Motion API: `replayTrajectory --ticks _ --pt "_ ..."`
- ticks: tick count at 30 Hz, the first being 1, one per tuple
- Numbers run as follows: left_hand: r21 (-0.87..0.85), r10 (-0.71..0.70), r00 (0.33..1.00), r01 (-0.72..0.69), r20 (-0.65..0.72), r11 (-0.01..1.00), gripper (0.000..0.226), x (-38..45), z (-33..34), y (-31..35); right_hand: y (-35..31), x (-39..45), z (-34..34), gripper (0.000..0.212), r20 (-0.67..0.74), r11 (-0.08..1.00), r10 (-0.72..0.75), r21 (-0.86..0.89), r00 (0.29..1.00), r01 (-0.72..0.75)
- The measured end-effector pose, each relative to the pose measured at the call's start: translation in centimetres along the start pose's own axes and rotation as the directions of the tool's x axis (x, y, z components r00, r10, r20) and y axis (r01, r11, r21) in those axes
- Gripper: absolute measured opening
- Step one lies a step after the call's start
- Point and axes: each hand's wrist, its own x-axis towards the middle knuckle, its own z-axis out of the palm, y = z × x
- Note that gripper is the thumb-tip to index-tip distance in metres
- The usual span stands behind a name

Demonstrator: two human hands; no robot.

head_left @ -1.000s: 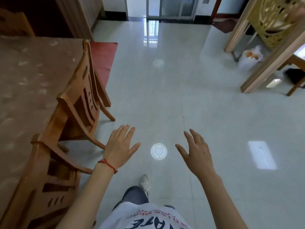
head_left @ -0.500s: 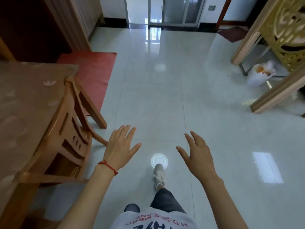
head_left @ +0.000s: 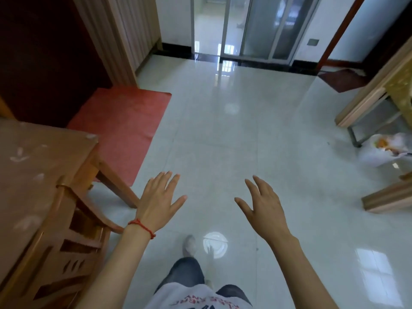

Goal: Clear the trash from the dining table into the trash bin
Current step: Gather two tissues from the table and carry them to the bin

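Observation:
My left hand and my right hand are held out in front of me over the glossy white floor, fingers spread, holding nothing. The brown dining table fills the left edge, its corner near my left arm. A white plastic bag with orange contents lies on the floor at the far right, beside a wooden frame. No trash bin shows clearly.
A wooden chair stands tucked at the table, close to my left forearm. A red mat lies beyond the table. A wooden partition stands at right, a glass sliding door straight ahead. My foot steps forward on the tiles.
I have walked forward along the table: the chair and table slid back to my left, the red mat and door came closer, the bag shifted right. Both hands stayed spread.

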Motion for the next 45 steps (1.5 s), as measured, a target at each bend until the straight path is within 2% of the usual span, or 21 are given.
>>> replayTrajectory --ticks 4,8,11,15,20,25,29,33,38,45 --pt "-0.032 -0.029 0.999 0.028 -0.014 0.999 0.087 7.4 0.0 -1.5 0.0 8.1 -0.2 0.061 -0.006 1.0 -0.006 -0.001 1.0 0.006" --pt "-0.059 -0.045 0.999 0.043 -0.028 0.997 0.107 15.0 -1.0 -3.6 -0.8 16.5 -0.5 0.062 0.009 1.0 -0.004 0.005 1.0 0.004" --pt "-0.08 -0.047 0.998 0.044 -0.029 0.996 0.1 20.3 -2.2 -5.4 -2.2 22.6 -1.2 0.062 -0.001 1.0 -0.015 0.014 1.0 0.015" --pt "-0.054 -0.018 0.998 0.015 -0.053 0.998 0.106 26.3 -3.9 -7.3 -3.8 29.5 -2.1 0.062 -0.018 0.999 -0.045 0.02 0.999 0.046" --pt "-0.067 -0.077 0.995 0.073 -0.068 0.995 0.106 32.3 -5.1 -9.5 -5.1 36.9 -2.6 0.061 0.007 0.996 -0.085 0.016 0.996 0.085" --pt "-0.083 -0.208 0.975 0.202 -0.074 0.976 0.08 37.4 -4.9 -12.5 -6.4 44.8 -2.4 0.062 0.051 0.986 -0.17 0.009 0.984 0.169" --pt "-0.083 -0.315 0.944 0.308 -0.1 0.948 0.107 41.0 -4.9 -14.7 -8.0 51.5 -2.1 0.062 0.106 0.963 -0.267 -0.001 0.958 0.269" --pt "-0.154 -0.463 0.878 0.444 -0.123 0.883 0.108 43.9 -5.5 -16.2 -10.3 58.6 -2.2 0.063 0.195 0.913 -0.395 -0.025 0.898 0.407" --pt "-0.215 -0.639 0.758 0.607 -0.13 0.765 0.103 46.2 -6.5 -17.8 -14.7 66.4 -2.3 0.063 0.257 0.814 -0.557 -0.022 0.79 0.581" --pt "-0.222 -0.826 0.554 0.796 -0.105 0.562 0.09 45.3 -7.2 -20.3 -21.9 71.3 0.7 0.062 0.37 0.605 -0.753 0.06 0.545 0.794"
